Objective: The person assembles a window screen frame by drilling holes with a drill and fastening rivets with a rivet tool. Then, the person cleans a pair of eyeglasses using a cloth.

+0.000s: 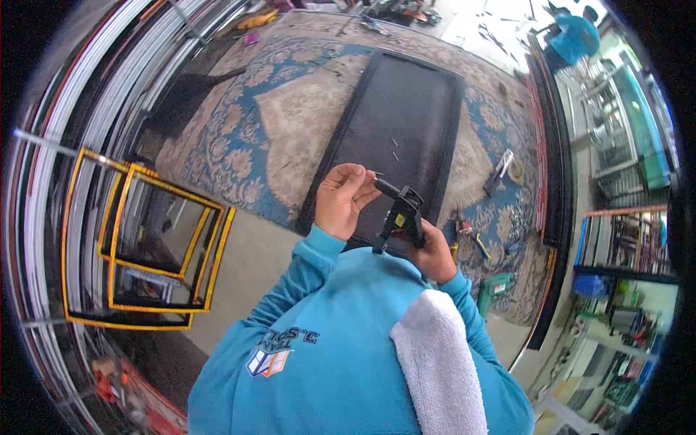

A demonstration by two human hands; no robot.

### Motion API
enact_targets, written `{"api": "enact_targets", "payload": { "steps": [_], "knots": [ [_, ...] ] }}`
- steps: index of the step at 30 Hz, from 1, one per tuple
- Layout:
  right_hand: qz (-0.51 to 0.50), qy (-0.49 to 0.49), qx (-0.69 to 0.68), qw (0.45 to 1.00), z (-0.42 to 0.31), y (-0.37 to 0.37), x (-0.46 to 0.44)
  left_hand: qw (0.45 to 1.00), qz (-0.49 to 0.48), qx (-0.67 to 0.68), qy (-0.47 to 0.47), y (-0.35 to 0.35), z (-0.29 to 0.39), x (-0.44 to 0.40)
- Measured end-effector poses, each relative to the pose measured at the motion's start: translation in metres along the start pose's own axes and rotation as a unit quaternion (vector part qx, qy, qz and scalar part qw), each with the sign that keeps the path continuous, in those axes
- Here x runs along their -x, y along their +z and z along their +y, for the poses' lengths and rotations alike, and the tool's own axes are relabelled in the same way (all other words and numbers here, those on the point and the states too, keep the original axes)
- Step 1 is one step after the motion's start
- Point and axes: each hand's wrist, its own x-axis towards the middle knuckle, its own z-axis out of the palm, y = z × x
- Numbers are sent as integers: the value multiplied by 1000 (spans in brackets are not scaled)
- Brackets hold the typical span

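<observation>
In front of my chest, my right hand (pixel 433 254) is wrapped round the grip of a black cordless drill (pixel 401 216) with a small yellow label. Its nose points left and upward, towards my left hand (pixel 339 199). The left fingers are pinched together at the tip of the drill, by a thin dark bit-like piece (pixel 378 175); the fingers partly hide what they hold. Below the hands lies a large dark framed panel (pixel 409 94) on the carpet. Two thin, short metal pieces (pixel 395 148) rest on it.
A patterned blue and beige carpet (pixel 239 156) surrounds the panel. Pliers (pixel 482 246) and a green power tool (pixel 496 288) lie to the right. Yellow-edged frames (pixel 163 272) lean at left beside racked long profiles (pixel 80 109). Another person (pixel 573 40) is at the far right.
</observation>
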Motion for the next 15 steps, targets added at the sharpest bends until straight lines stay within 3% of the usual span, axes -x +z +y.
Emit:
{"api": "enact_targets", "payload": {
  "steps": [5,9,13,15],
  "knots": [
    [-10,23,-62,998,7,-15,9,998,5,-54,-14,11,-11,-8],
    [-50,31,-26,998,22,-25,17,997,4,-57,-43,7,-8,-8],
    [-141,81,-38,986,30,-33,16,989,-4,-16,-144,-1,1,-8],
    [-158,94,41,982,43,-36,11,981,-47,-39,-183,-9,8,-9]
  ]
}}
